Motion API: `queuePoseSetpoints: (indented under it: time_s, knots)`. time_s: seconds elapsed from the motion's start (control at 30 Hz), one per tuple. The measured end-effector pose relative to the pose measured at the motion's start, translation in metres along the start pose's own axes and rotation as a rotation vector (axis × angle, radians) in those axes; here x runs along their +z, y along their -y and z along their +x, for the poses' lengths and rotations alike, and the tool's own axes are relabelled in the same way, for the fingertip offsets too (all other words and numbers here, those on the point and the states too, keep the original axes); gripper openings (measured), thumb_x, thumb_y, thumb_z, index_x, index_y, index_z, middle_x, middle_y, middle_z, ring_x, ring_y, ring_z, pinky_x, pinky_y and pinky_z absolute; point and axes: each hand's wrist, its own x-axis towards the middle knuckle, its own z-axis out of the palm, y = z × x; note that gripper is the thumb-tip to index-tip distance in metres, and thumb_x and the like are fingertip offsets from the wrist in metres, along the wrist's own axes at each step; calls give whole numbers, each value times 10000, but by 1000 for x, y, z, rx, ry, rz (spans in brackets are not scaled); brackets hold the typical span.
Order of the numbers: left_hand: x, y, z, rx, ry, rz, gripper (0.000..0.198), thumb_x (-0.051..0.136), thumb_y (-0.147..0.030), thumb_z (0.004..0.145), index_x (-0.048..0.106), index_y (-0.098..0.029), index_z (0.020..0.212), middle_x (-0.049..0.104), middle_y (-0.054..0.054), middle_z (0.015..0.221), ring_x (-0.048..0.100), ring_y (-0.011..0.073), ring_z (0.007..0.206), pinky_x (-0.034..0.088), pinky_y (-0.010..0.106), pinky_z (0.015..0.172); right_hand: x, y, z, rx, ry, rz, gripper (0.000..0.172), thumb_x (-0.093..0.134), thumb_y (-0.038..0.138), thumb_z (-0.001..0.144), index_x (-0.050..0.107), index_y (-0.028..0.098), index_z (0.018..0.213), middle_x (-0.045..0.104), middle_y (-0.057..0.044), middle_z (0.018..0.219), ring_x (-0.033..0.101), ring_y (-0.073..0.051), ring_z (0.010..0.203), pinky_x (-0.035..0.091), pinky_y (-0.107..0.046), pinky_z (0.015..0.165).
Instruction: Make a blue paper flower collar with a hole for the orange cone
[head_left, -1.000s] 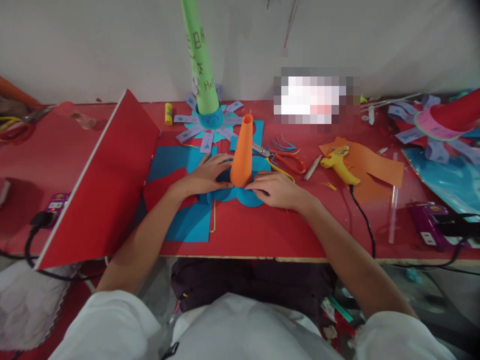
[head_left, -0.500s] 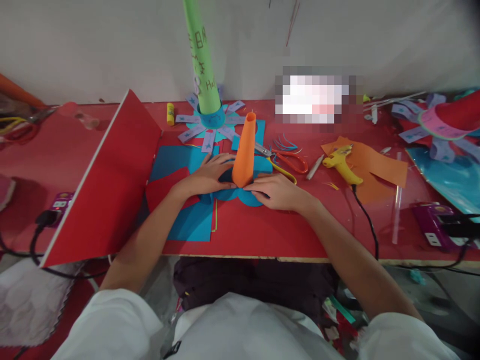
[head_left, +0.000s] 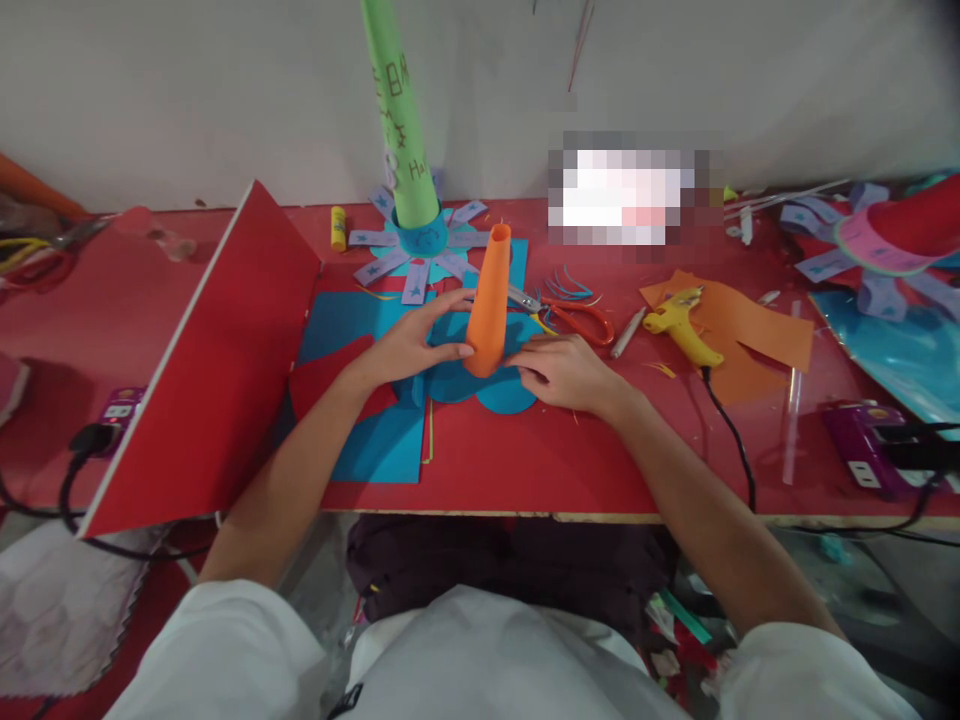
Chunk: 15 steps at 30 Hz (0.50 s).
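Note:
An orange paper cone (head_left: 491, 305), open at its narrow top, stands upright on a blue paper piece with rounded lobes (head_left: 508, 395). My left hand (head_left: 409, 350) is around the cone's left side, its thumb against the lower part and its fingertips reaching behind. At the right of the cone's base is my right hand (head_left: 566, 375), fingers curled and pressed together. Whether it pinches anything is hidden. Behind my hands lie scissors with orange handles (head_left: 585, 322). Under my left wrist are a red paper piece (head_left: 330, 378) and blue sheets (head_left: 379, 450).
At the back stands a green paper tube (head_left: 409, 130) on a flower-like base. A yellow glue gun (head_left: 686, 328) rests on orange paper (head_left: 776, 335) at right. A red board (head_left: 217, 370) leans up at left. Nearby are a glue stick (head_left: 338, 229) and a purple power strip (head_left: 874, 450).
My left hand has moved from the blue paper at the cone's base up onto the cone's side. My right hand has shifted slightly right, and its fingers have curled.

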Motion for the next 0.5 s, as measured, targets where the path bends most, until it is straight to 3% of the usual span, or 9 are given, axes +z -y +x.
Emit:
queuePoseSetpoints:
  time_s: [0.17, 0.23, 0.33, 0.4, 0.5]
  knots:
    - [19, -2, 3, -30, 0, 14, 945, 744, -812, 893, 526, -254, 1624, 622, 152, 1626, 589, 381, 1514, 480, 531, 1288, 2, 4, -1, 123, -161, 123, 305, 531, 224, 1028, 818, 245, 1129, 838, -80, 980, 765, -253, 927, 566, -370, 823]
    - [23, -6, 3, -21, -5, 42, 892, 697, -793, 940, 544, -221, 1607, 631, 165, 1616, 597, 378, 1510, 493, 521, 1274, 2, 7, 2, 199, -302, 293, 315, 564, 351, 1066, 756, 260, 1299, 820, -106, 1156, 760, -269, 979, 607, -409, 870]
    - [28, -13, 3, 41, 9, 76, 779, 646, -735, 1007, 566, -218, 1584, 617, 161, 1636, 596, 353, 1515, 479, 520, 1282, 5, 12, 9, 229, -455, 600, 637, 717, 582, 990, 578, 299, 1544, 675, -132, 1524, 728, -314, 1229, 647, -470, 985]
    - [30, -16, 1, 75, 26, 105, 731, 634, -704, 1030, 569, -223, 1577, 625, 159, 1625, 606, 343, 1499, 472, 527, 1283, 8, 12, 13, 220, -477, 728, 706, 774, 665, 923, 604, 290, 1497, 638, -130, 1578, 685, -335, 1348, 627, -500, 1089]
    - [31, -14, 0, 59, 72, 196, 772, 671, -675, 1019, 513, -221, 1624, 595, 159, 1657, 558, 353, 1547, 395, 554, 1336, 13, 8, 16, 278, -502, 820, 627, 797, 720, 879, 694, 275, 1309, 740, -108, 1392, 711, -335, 1294, 607, -521, 1140]
